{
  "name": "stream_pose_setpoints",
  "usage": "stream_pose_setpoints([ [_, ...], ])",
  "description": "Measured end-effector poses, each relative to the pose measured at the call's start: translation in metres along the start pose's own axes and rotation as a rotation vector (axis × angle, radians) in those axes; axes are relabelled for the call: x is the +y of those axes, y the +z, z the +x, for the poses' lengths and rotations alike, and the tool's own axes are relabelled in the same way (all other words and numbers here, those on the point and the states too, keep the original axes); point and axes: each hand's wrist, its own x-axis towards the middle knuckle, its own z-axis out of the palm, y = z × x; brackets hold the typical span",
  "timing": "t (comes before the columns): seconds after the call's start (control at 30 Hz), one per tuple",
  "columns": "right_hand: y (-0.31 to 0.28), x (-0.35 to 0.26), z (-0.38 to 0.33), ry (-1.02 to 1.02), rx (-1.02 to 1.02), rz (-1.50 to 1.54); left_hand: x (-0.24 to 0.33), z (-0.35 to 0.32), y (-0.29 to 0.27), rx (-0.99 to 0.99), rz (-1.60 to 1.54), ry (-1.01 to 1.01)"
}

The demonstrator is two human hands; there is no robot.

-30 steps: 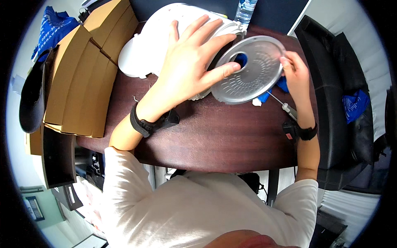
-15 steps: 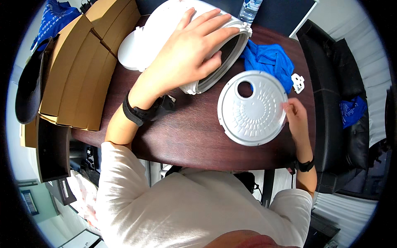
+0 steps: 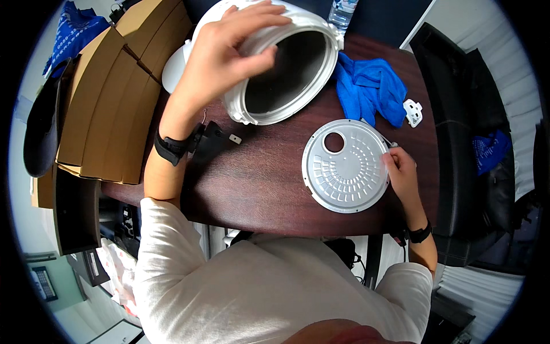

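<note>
A round grey metal plate (image 3: 358, 192), with one large hole and rows of embossed bumps, is held near the front right of the table. My right hand (image 3: 403, 172) pinches its right edge between thumb and fingers. Toward the back lies a white cylindrical housing (image 3: 235, 103) on its side, its wide mouth turned toward me and its dark interior showing. Over the upper left of that mouth is my left hand (image 3: 229, 51), fingers stretched and thumb spread; whether the fingertips touch the housing is hard to tell.
A blue cloth (image 3: 369, 89) lies right of the housing, near a small white plastic part (image 3: 412, 113). A water bottle (image 3: 342, 14) stands behind. Cardboard boxes (image 3: 109, 109) line the left side of the dark wooden table (image 3: 258, 189). A black sofa (image 3: 452, 132) is at right.
The housing's mouth has swung round toward me, exposing more of its interior. My left hand has shifted left, and the metal plate has come slightly nearer and lower in my right hand.
</note>
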Motion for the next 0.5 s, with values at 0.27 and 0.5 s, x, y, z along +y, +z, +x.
stream_pose_setpoints([
  [0.27,0.000,-0.012,0.010,0.056,-0.129,-0.221,-0.029,-0.008,-0.025,0.231,-0.287,-0.265],
  [0.5,-0.016,-0.019,0.022,0.115,-0.182,0.072,-0.025,-0.003,-0.032,0.363,-0.486,-0.353],
])
